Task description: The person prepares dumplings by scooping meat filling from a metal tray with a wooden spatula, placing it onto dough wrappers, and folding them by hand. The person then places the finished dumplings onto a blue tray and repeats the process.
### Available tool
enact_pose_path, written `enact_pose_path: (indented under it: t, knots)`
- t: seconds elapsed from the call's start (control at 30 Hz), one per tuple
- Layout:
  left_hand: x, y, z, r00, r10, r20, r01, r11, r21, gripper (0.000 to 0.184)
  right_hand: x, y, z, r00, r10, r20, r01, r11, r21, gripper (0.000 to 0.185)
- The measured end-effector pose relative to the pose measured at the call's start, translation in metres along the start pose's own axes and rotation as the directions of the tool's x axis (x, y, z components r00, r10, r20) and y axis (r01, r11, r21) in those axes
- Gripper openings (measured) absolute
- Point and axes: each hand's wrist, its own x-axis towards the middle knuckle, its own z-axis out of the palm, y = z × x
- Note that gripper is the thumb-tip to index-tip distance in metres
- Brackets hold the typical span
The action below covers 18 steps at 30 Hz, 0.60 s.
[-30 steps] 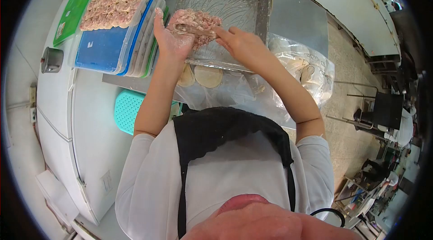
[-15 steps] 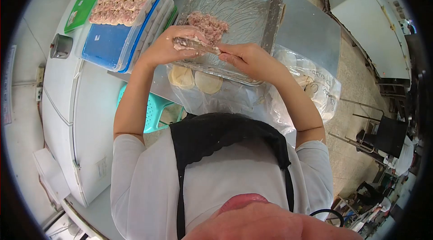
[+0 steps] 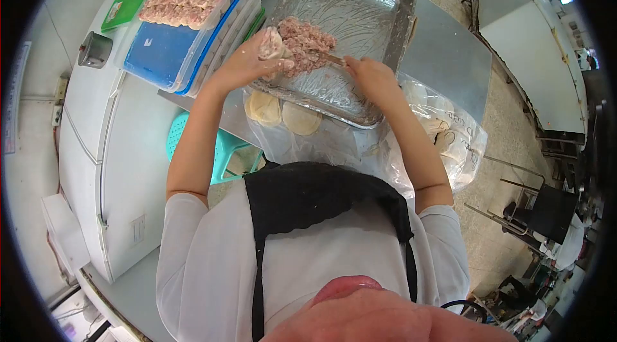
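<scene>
Spatula (image 3: 333, 59) off left hand (image 3: 243, 66), down at meat (image 3: 307, 41), right hand (image 3: 373, 78) gripping it; left cups filled wrapper (image 3: 274, 45) near left edge of tray (image 3: 360, 17); open room toward far rim.

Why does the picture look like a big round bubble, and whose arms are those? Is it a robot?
No robot here! These are a person's own bare hands. There is just one camera, worn on the person's head and looking down, so you see their arms reaching away. The view is very wide, so things look bent.

The left hand cups a pale, meaty lump. The right hand holds a thin tool, whose far end is at the minced meat in a big metal tray.

The tray sits on a table. Flat pale rounds lie just on the near side of it. To the left are stacked plastic boxes; to the right is a clear bag with writing.
</scene>
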Motion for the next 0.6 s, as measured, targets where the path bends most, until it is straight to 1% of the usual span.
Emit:
enact_pose_path:
  t: [0.03,0.07,0.1,0.13,0.17,0.2,0.23,0.27,0.3,0.33,0.37,0.4,0.43,0.47,0.5,0.53,0.57,0.6]
  knots:
    - [-0.011,0.008,-0.001,0.995,0.076,-0.067,-0.076,0.997,0.005,0.055,-0.008,0.0,-0.009,1.0,0.005,0.005,-0.005,1.0,-0.002,0.029]
    - [-0.017,0.017,-0.004,0.995,0.083,-0.063,-0.083,0.997,0.0,0.055,-0.014,-0.001,-0.023,0.996,0.038,-0.084,-0.02,0.978,0.206,0.029]
    - [-0.022,0.026,-0.008,0.98,0.198,-0.022,-0.199,0.978,-0.056,0.055,-0.019,-0.004,-0.038,0.983,0.084,-0.166,-0.011,0.915,0.402,0.03]
    - [-0.025,0.032,-0.012,0.95,0.312,0.011,-0.309,0.944,-0.115,0.055,-0.025,-0.011,-0.053,0.982,0.083,-0.169,-0.011,0.92,0.392,0.03]
    - [-0.026,0.037,-0.014,0.947,0.32,0.009,-0.317,0.941,-0.12,0.055,-0.034,-0.02,-0.068,0.987,0.039,-0.153,0.053,0.83,0.555,0.03]
    - [-0.026,0.041,-0.015,0.906,0.422,0.022,-0.422,0.906,-0.028,0.052,-0.041,-0.028,-0.077,0.989,-0.004,-0.146,0.106,0.705,0.701,0.029]
    - [-0.027,0.042,-0.016,0.854,0.519,0.046,-0.521,0.852,0.061,0.049,-0.045,-0.042,-0.081,0.989,0.002,-0.148,0.102,0.711,0.696,0.029]
    - [-0.024,0.04,-0.019,0.847,0.529,0.048,-0.531,0.846,0.055,0.049,-0.046,-0.06,-0.083,0.977,-0.078,-0.2,0.189,0.753,0.63,0.029]
    - [-0.018,0.037,-0.021,0.782,0.607,0.141,-0.621,0.78,0.083,0.045,-0.048,-0.071,-0.085,0.957,-0.16,-0.243,0.273,0.786,0.555,0.028]
    - [-0.016,0.036,-0.023,0.703,0.671,0.235,-0.705,0.702,0.102,0.042,-0.047,-0.072,-0.085,0.958,-0.153,-0.245,0.266,0.795,0.546,0.028]
    - [-0.018,0.035,-0.025,0.693,0.681,0.237,-0.714,0.694,0.095,0.042,-0.043,-0.071,-0.083,0.947,-0.203,-0.25,0.302,0.83,0.468,0.027]
    - [-0.019,0.035,-0.027,0.713,0.667,0.216,-0.694,0.715,0.082,0.041,-0.04,-0.073,-0.084,0.934,-0.257,-0.25,0.339,0.858,0.386,0.026]
    - [-0.021,0.034,-0.03,0.733,0.651,0.196,-0.673,0.736,0.069,0.04,-0.044,-0.084,-0.098,0.934,-0.253,-0.252,0.336,0.863,0.376,0.026]
    - [-0.022,0.031,-0.035,0.725,0.66,0.196,-0.682,0.729,0.066,0.04,-0.051,-0.099,-0.119,0.949,-0.17,-0.267,0.23,0.949,0.214,0.026]
    - [-0.023,0.027,-0.04,0.772,0.608,0.184,-0.63,0.77,0.096,0.04,-0.056,-0.112,-0.131,0.951,-0.088,-0.296,0.107,0.993,0.047,0.026]
    - [-0.024,0.024,-0.046,0.815,0.553,0.172,-0.575,0.809,0.125,0.04,-0.057,-0.124,-0.128,0.95,-0.083,-0.302,0.1,0.994,0.04,0.026]
    - [-0.025,0.023,-0.053,0.808,0.561,0.178,-0.584,0.802,0.122,0.04,-0.056,-0.137,-0.122,0.928,-0.116,-0.354,0.13,0.991,0.016,0.026]
    - [-0.026,0.022,-0.059,0.786,0.597,0.163,-0.613,0.787,0.071,0.041,-0.054,-0.148,-0.119,0.903,-0.151,-0.402,0.16,0.987,-0.012,0.027]
